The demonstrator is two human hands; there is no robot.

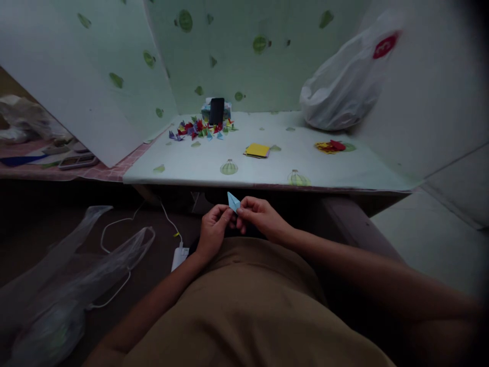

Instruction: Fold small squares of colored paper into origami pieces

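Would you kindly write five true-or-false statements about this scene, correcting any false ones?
1. The left hand and right hand both hold the small light-blue folded paper. True.
2. The rectangular black phone lies flat on the floor. False: it stands upright at the back of the table.
3. Small multicoloured folded paper pieces lie near the black phone. True.
4. The yellow-topped square paper stack is right of the red-and-yellow paper pile. False: it is left.
5. The bulging white plastic bag has a red mark. True.
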